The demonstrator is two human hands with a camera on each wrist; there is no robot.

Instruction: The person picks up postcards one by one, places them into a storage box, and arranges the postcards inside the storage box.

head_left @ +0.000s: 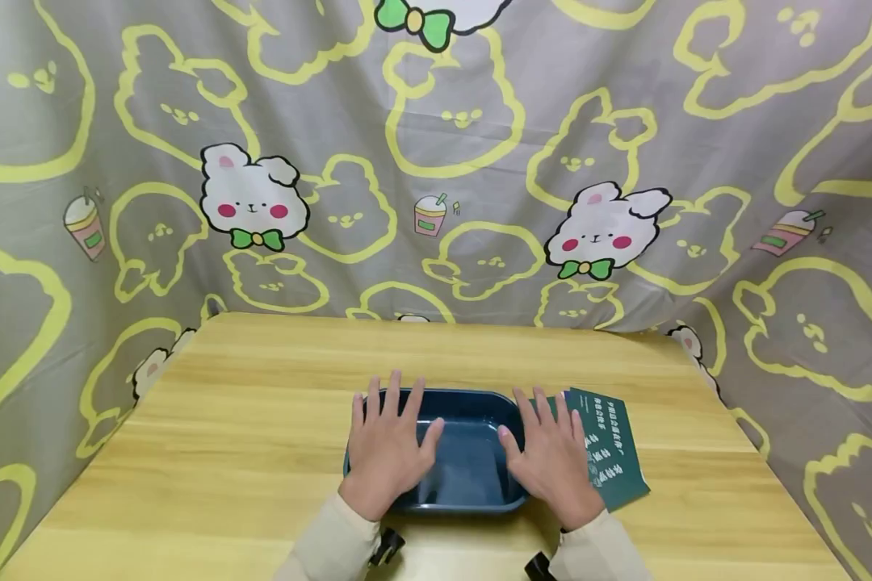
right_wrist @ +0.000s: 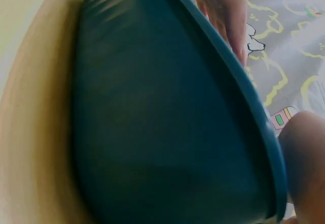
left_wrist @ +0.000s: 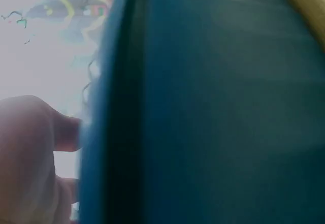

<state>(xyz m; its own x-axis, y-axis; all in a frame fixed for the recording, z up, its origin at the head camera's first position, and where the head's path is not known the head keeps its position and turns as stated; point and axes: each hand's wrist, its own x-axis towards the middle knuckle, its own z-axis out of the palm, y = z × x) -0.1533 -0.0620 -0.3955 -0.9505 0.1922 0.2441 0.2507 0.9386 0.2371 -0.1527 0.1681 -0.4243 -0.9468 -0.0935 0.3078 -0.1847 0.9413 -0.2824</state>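
Observation:
A dark blue rectangular tray with raised walls [head_left: 472, 472] stands on the wooden table near its front. My left hand [head_left: 387, 453] lies over the tray's left end, fingers straight and spread, thumb pointing inward. Over the right end is my right hand [head_left: 552, 460], its fingers also extended and fanned out. In the left wrist view the tray's outer wall [left_wrist: 218, 112] fills most of the picture, with part of the left hand [left_wrist: 25, 153] at the rim. From the right wrist, the tray's side [right_wrist: 162, 112] shows close up, both hands along its upper edge.
A dark green booklet with white print [head_left: 618, 460] lies to the right of the tray, partly covered by the right hand. Behind and beside the wooden table [head_left: 262, 420] hangs a grey curtain [head_left: 363, 113] with yellow outlines and white rabbits.

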